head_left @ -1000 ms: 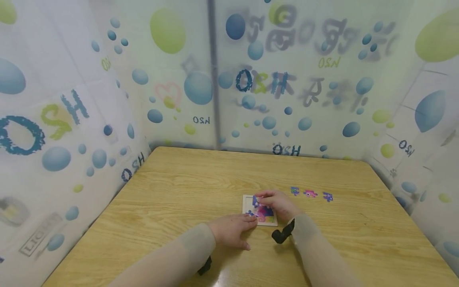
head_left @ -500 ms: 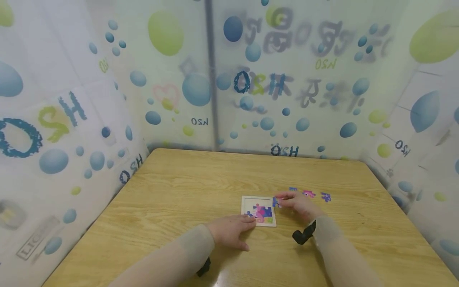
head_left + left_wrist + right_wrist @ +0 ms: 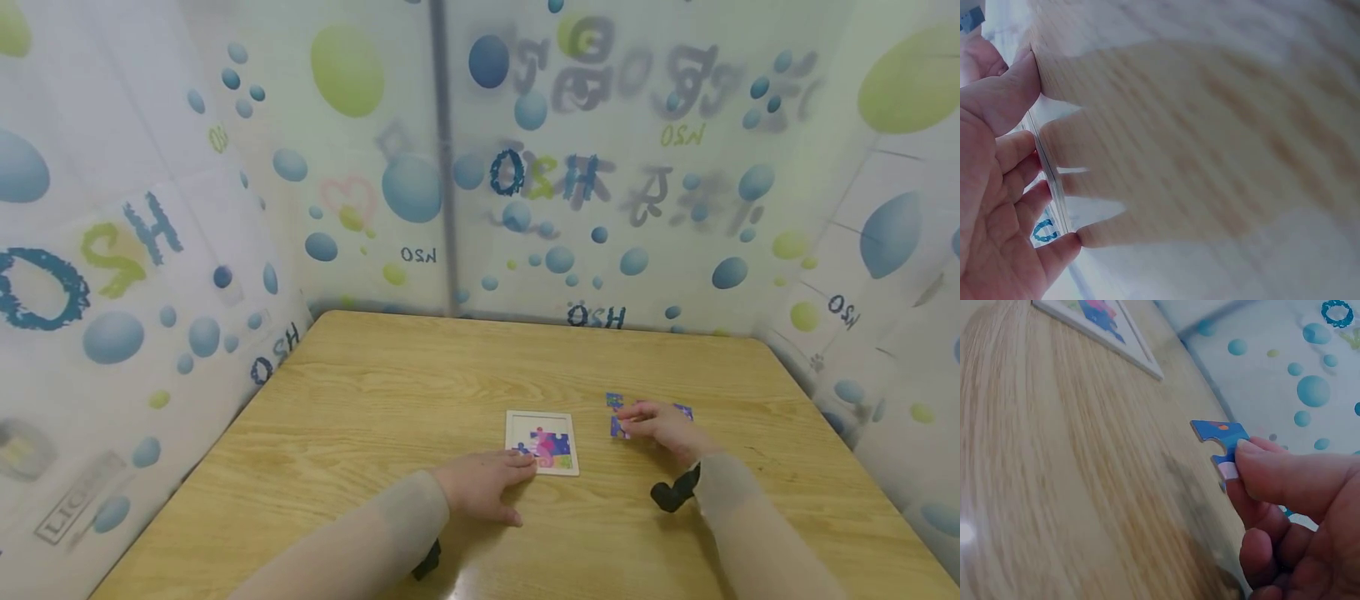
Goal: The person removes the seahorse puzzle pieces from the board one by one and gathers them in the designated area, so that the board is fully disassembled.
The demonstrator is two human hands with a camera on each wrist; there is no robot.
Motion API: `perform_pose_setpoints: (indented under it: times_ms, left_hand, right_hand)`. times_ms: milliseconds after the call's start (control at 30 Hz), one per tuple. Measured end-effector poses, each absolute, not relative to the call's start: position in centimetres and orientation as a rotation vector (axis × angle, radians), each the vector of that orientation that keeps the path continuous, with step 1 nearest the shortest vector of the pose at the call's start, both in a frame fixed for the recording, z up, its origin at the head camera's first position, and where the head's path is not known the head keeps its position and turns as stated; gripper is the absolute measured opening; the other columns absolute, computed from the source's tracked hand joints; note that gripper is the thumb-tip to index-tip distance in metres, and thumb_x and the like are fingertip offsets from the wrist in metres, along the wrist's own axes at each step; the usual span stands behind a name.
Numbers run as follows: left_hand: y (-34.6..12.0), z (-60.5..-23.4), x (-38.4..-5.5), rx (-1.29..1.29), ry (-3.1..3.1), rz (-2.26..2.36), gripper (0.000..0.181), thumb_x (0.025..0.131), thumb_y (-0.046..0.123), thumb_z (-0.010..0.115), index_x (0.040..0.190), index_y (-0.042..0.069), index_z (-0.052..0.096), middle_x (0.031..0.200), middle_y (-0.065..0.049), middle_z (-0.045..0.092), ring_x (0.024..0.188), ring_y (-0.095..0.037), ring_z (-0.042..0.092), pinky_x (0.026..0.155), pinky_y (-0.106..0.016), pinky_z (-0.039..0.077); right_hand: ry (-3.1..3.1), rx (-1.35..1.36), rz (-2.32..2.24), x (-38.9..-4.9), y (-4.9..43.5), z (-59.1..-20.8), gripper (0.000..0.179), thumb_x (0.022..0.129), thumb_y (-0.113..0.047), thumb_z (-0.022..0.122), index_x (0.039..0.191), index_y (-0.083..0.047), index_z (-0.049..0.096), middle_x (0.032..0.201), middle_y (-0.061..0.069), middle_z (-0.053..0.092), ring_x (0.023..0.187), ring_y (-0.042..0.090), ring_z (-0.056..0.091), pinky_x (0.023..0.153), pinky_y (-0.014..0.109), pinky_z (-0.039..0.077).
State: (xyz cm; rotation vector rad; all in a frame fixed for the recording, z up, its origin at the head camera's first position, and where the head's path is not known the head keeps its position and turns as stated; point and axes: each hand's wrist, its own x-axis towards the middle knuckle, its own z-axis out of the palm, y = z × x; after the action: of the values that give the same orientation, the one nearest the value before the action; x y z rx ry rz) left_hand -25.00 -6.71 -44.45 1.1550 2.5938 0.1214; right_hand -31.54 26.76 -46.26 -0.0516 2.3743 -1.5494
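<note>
Between thumb and fingers my right hand (image 3: 663,427) pinches a blue jigsaw piece (image 3: 1230,440), raised a little off the table to the right of the puzzle tray. The white-framed puzzle tray (image 3: 540,415) lies flat, with several joined pink, purple and blue pieces (image 3: 553,446) in its lower part. Flat on the tray's lower left corner rest the fingertips of my left hand (image 3: 483,483), thumb spread toward me. In the left wrist view those fingers look straight and apart on the tabletop side.
Behind the right hand lie loose jigsaw pieces: a blue-green one (image 3: 614,400) and a purple one (image 3: 684,411), partly covered. The wooden table (image 3: 375,375) meets patterned curtain-like walls (image 3: 360,208) at its back and sides.
My right hand has lifted the blue piece off the tray's upper part and carried it right, toward the loose pieces. My left hand has stayed on the tray.
</note>
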Motion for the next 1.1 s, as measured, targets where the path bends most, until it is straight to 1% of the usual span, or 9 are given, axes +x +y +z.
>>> perform_pose_setpoints:
  times_ms: [67,100,167,267,333,400,700,1000,1100]
  left_hand:
    - [-6.72,-44.47,-25.0,1.153,2.592,0.126,0.074,0.088,0.053,0.061,0.15,0.019,0.036,0.155,0.005,0.028,0.142,-0.018,0.028,0.114,-0.032,0.025]
    - [-6.74,-44.49,-25.0,1.151,2.592,0.129,0.074,0.088,0.053,0.061,0.15,0.019,0.036,0.155,0.005,0.028,0.142,-0.018,0.028,0.114,-0.032,0.025]
    - [-6.78,-44.52,-25.03,1.148,2.59,0.135,0.074,0.089,0.052,0.061,0.15,0.019,0.036,0.155,0.005,0.028,0.142,-0.018,0.028,0.114,-0.032,0.025]
    - [-6.82,-44.53,-25.06,1.146,2.587,0.144,0.074,0.088,0.052,0.062,0.149,0.019,0.036,0.156,0.005,0.028,0.142,-0.018,0.028,0.114,-0.032,0.025]
    - [-6.84,-44.5,-25.06,1.146,2.584,0.146,0.074,0.088,0.052,0.062,0.149,0.019,0.036,0.156,0.005,0.028,0.142,-0.018,0.028,0.114,-0.033,0.025]
    - [-6.85,-44.47,-25.04,1.145,2.582,0.148,0.074,0.088,0.052,0.062,0.149,0.019,0.036,0.156,0.005,0.028,0.142,-0.018,0.028,0.114,-0.033,0.025]
    - [-6.88,-44.46,-25.01,1.147,2.585,0.148,0.075,0.088,0.052,0.062,0.15,0.019,0.036,0.156,0.005,0.028,0.142,-0.017,0.028,0.115,-0.032,0.024]
    - [-6.87,-44.53,-25.02,1.147,2.589,0.158,0.074,0.088,0.052,0.062,0.15,0.019,0.036,0.156,0.005,0.028,0.142,-0.017,0.028,0.114,-0.032,0.024]
    - [-6.84,-44.54,-25.01,1.145,2.586,0.159,0.074,0.088,0.052,0.062,0.15,0.019,0.036,0.155,0.005,0.028,0.142,-0.017,0.028,0.114,-0.032,0.025]
  right_hand:
    - [2.386,-0.08,-1.523,-31.42,27.1,-46.18,0.034,0.09,-0.016,0.067,0.118,0.004,0.063,0.154,0.03,0.011,0.125,0.041,0.035,0.074,0.032,0.037]
    - [2.388,-0.092,-1.515,-31.41,27.21,-46.23,0.034,0.091,-0.014,0.067,0.118,0.005,0.063,0.154,0.03,0.011,0.118,0.037,0.041,0.073,0.032,0.039]
    - [2.401,-0.112,-1.504,-31.32,27.37,-46.26,0.032,0.09,-0.011,0.066,0.116,0.007,0.063,0.151,0.029,0.021,0.102,0.03,0.049,0.071,0.032,0.041]
    - [2.433,-0.132,-1.461,-31.39,27.48,-46.46,0.028,0.09,-0.012,0.067,0.112,0.006,0.066,0.128,0.024,0.05,0.085,0.021,0.05,0.07,0.031,0.043]
    - [2.455,-0.125,-1.44,-31.36,27.39,-46.56,0.026,0.09,-0.012,0.068,0.109,0.004,0.067,0.107,0.015,0.06,0.084,0.021,0.052,0.071,0.032,0.044]
    - [2.483,-0.111,-1.405,-31.35,27.32,-46.71,0.025,0.089,-0.013,0.069,0.109,0.002,0.068,0.093,0.008,0.061,0.084,0.021,0.051,0.072,0.031,0.043]
    - [2.59,-0.065,-1.287,-31.22,27.22,-46.97,0.027,0.088,-0.018,0.07,0.11,-0.003,0.07,0.096,0.007,0.06,0.088,0.023,0.049,0.074,0.033,0.039]
    - [2.618,-0.065,-1.228,-31.15,27.29,-47.01,0.028,0.089,-0.023,0.07,0.111,-0.006,0.07,0.1,0.007,0.063,0.091,0.022,0.052,0.081,0.037,0.041]
    - [2.586,-0.044,-1.269,-31.19,27.27,-46.92,0.03,0.09,-0.024,0.069,0.113,-0.006,0.069,0.107,0.011,0.061,0.095,0.026,0.052,0.082,0.037,0.041]
